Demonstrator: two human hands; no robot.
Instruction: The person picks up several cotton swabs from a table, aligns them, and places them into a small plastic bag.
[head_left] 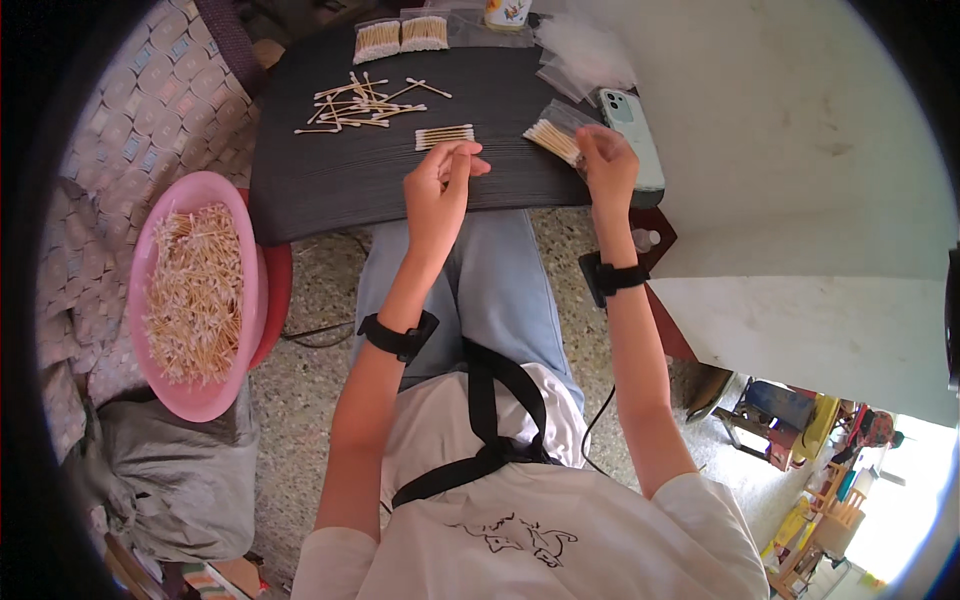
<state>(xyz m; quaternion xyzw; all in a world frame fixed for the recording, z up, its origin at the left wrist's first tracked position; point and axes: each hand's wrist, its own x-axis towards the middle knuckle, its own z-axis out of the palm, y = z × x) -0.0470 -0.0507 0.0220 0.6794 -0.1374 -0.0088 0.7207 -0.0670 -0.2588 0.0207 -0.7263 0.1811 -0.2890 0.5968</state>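
Head view, right hand [604,160]: our grip pinches a clear bag of cotton swabs [556,138] at one o'clock on the table [330,180].
Left hand [440,185]: fingers curled, holding nothing we can see.
Risk: we judge swabs could spill if the bag tilts.

A bundle of wooden cotton swabs [553,140], half inside a clear plastic sleeve, tilts at the right edge of the dark bench [330,180], just left of a pale phone [632,130]. A second neat bundle [444,136] lies flat mid-bench, near the first one.
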